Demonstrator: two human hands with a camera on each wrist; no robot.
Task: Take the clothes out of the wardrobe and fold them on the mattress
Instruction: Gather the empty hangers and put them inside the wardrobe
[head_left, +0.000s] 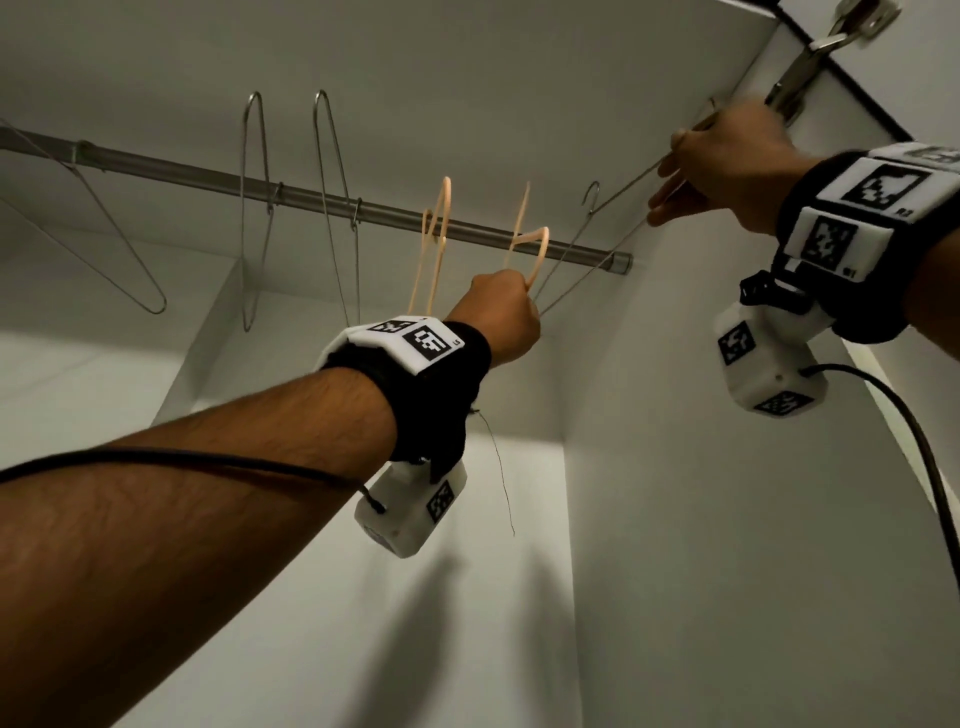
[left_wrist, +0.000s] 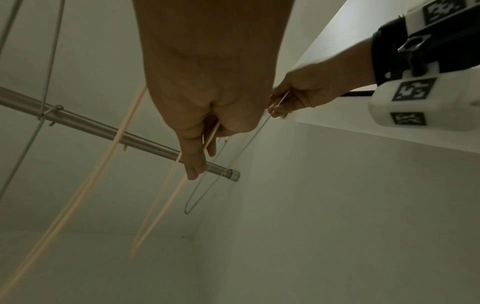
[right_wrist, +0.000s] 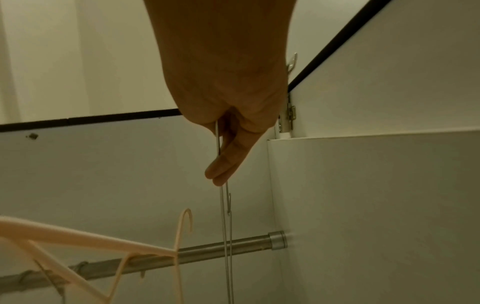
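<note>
Clothes? None visible; left hand (head_left: 506, 312) grips a peach plastic hanger (head_left: 530, 244), right hand (head_left: 727, 161) pinches a thin wire hanger (head_left: 587, 270) at the rail's right end. Next, probably rehang both.

A round grey metal wardrobe rail (head_left: 291, 195) runs across the white wardrobe (head_left: 675, 467) to its right wall. On it hang three thin wire hangers (head_left: 254, 208) at the left and a peach plastic hanger (head_left: 436, 228) further right.
</note>
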